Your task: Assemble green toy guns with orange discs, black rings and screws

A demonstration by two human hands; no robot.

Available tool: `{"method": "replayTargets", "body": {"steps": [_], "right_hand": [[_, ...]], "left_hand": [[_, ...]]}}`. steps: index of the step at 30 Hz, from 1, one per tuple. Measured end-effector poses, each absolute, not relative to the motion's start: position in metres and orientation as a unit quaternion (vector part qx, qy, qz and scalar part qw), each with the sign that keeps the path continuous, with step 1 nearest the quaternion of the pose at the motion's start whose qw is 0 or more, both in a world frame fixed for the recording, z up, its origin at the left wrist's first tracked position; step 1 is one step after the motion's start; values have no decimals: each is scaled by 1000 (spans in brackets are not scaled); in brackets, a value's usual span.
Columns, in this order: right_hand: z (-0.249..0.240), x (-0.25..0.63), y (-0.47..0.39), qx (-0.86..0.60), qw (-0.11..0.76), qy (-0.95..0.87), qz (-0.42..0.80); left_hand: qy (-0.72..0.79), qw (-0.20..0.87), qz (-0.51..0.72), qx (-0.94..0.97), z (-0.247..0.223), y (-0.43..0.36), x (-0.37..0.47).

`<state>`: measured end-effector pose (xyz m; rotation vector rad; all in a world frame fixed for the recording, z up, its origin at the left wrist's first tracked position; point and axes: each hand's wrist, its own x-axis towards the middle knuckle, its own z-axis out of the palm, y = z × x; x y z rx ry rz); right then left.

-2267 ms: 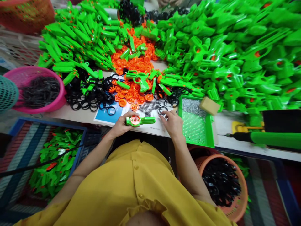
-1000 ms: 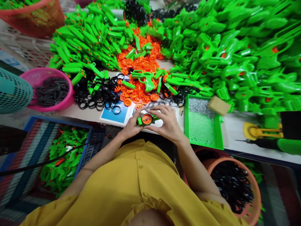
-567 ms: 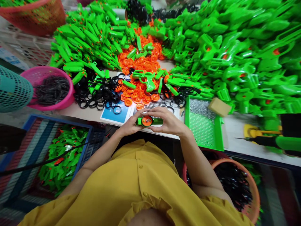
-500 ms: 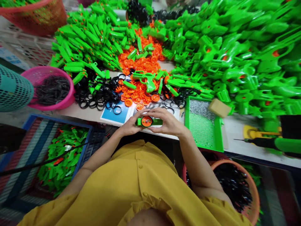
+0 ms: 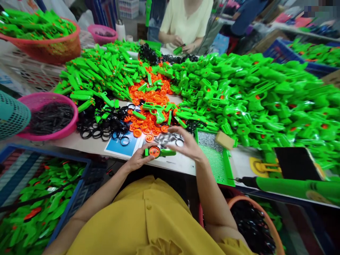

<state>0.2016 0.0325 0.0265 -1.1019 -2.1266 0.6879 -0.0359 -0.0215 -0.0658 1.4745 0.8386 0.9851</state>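
Observation:
My left hand (image 5: 138, 158) grips a green toy gun part (image 5: 168, 152) at the table's front edge. An orange disc (image 5: 154, 151) with a dark rim sits on that part. Just to the right, my right hand (image 5: 189, 144) is raised with its fingers apart, holding nothing I can see. Ahead of my hands lie a pile of orange discs (image 5: 151, 95), loose black rings (image 5: 106, 128) and one green toy gun (image 5: 158, 114).
Green gun pieces (image 5: 239, 92) are heaped on the right. A green tray (image 5: 230, 166), a tan block (image 5: 224, 140) and an electric screwdriver (image 5: 287, 187) are right of my hands. A pink basket (image 5: 75, 118) stands left. Across the table, a person in a pale top (image 5: 183, 21) handles a green piece.
My right hand has let go of the toy gun part and lifted to the right. The left hand still holds it. The view has tilted up, showing the person opposite.

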Motion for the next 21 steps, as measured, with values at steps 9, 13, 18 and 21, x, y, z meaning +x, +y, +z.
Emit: {"method": "replayTargets", "body": {"steps": [9, 13, 18, 21], "right_hand": [[3, 208, 99, -750, 144, -645, 28], [-1, 221, 99, -734, 209, -644, 47], [1, 248, 87, -675, 336, -622, 212], [8, 252, 62, -597, 396, -624, 313]], "left_hand": [[342, 578, 406, 620, -64, -16, -32], [336, 591, 409, 609, -62, -14, -31], [353, 586, 428, 590, -64, -10, -28], [354, 580, 426, 597, -65, -8, -29]]}}
